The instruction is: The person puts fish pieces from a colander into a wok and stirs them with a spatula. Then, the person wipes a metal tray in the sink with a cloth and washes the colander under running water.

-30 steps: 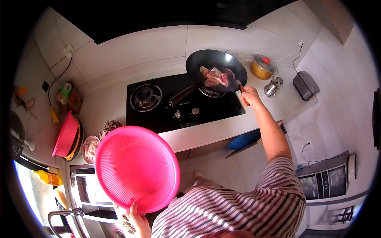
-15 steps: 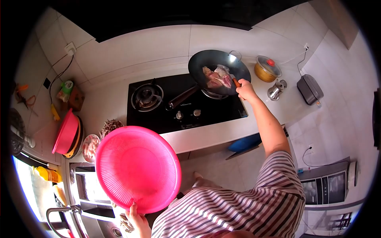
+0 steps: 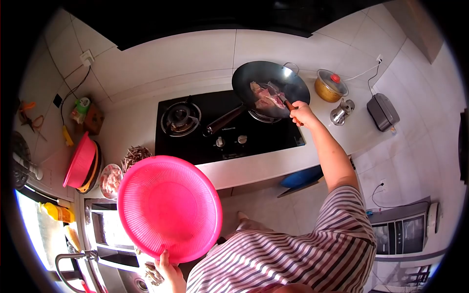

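Observation:
My left hand [image 3: 167,268] grips the near rim of a pink plastic colander [image 3: 168,210], which is tilted with its bare inside showing. Over the right burner sits a dark wok [image 3: 295,83] with pieces of raw meat [image 3: 265,96] in it. My right hand [image 3: 303,115] is closed round the brown handle of a spatula [image 3: 291,106], whose metal end reaches down among the meat. The wok's own long handle [image 3: 224,121] points left over the stove, untouched by either hand.
The black gas stove [image 3: 195,144] has a bare left burner [image 3: 181,119]. Right of it stand a lidded amber pot [image 3: 330,88] and a metal moka pot [image 3: 341,113]. At left are a bowl of pale pieces [image 3: 111,180], dark sticks [image 3: 135,157], a pink basin [image 3: 79,161] and the sink [image 3: 124,278].
The spatula's end has shifted into the meat, and the meat pieces have been pushed slightly. My left hand and the colander have hardly moved.

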`<state>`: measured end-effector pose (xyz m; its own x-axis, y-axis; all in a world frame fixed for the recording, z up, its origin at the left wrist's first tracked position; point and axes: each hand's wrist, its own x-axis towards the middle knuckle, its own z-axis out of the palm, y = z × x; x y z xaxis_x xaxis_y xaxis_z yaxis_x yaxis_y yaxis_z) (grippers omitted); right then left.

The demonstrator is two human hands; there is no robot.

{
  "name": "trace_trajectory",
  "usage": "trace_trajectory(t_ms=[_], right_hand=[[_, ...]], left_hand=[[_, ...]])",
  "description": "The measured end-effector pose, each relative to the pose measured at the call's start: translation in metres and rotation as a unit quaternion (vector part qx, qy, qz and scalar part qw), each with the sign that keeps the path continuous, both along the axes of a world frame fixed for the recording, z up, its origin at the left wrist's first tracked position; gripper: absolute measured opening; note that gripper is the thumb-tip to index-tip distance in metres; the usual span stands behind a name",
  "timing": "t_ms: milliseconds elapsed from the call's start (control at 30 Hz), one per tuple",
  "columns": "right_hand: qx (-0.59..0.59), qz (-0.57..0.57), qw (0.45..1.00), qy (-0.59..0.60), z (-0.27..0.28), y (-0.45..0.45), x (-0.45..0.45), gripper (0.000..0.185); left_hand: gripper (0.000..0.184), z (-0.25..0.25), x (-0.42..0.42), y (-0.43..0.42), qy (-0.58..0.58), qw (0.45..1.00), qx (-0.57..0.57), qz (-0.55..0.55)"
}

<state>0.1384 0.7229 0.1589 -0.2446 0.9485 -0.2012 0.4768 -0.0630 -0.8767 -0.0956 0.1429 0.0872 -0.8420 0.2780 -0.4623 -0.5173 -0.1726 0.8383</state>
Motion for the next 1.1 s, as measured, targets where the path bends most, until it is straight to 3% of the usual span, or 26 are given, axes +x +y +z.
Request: trace_trajectory(t_ms=[33, 167, 300, 467, 667, 700, 933, 1033, 1100], right_hand=[[0.034, 0.009, 0.997, -0.071, 0.005, -0.004, -0.001, 0.038], [0.09, 0.023, 0.981, -0.168, 0.024, -0.009, -0.002, 0.044], [0.1, 0.0, 0.986, -0.134, 0.042, 0.0, 0.005, 0.046], [0.105, -0.033, 0.992, -0.069, 0.026, 0.033, -0.008, 0.043], [0.087, 0.022, 0.986, -0.14, 0.017, 0.029, -0.009, 0.032], [0.068, 0.033, 0.988, -0.137, 0.021, 0.024, -0.008, 0.047], [0.102, -0.022, 0.992, -0.074, 0.028, 0.001, 0.03, 0.043], [0.082, -0.04, 0.995, -0.037, 0.024, -0.012, 0.054, 0.05], [0.071, -0.025, 0.995, -0.069, 0.023, -0.026, 0.061, 0.05]], left_hand=[[0.02, 0.002, 0.001, 0.001, -0.001, 1.0, 0.003, -0.002], [0.017, 0.012, 0.006, 0.008, -0.002, 1.0, 0.007, -0.002], [0.013, 0.012, 0.007, 0.012, -0.002, 1.0, -0.003, 0.0], [0.012, -0.002, 0.0, 0.008, 0.003, 1.0, 0.007, -0.015], [0.014, 0.002, -0.001, 0.008, 0.002, 1.0, -0.002, -0.016], [0.016, -0.002, -0.002, 0.005, 0.003, 1.0, -0.001, -0.028], [0.022, 0.004, -0.007, 0.009, 0.004, 0.998, 0.011, -0.055], [0.021, 0.015, -0.007, 0.016, 0.007, 0.999, 0.008, -0.039], [0.021, 0.009, -0.011, 0.014, 0.013, 0.999, 0.006, -0.041]])
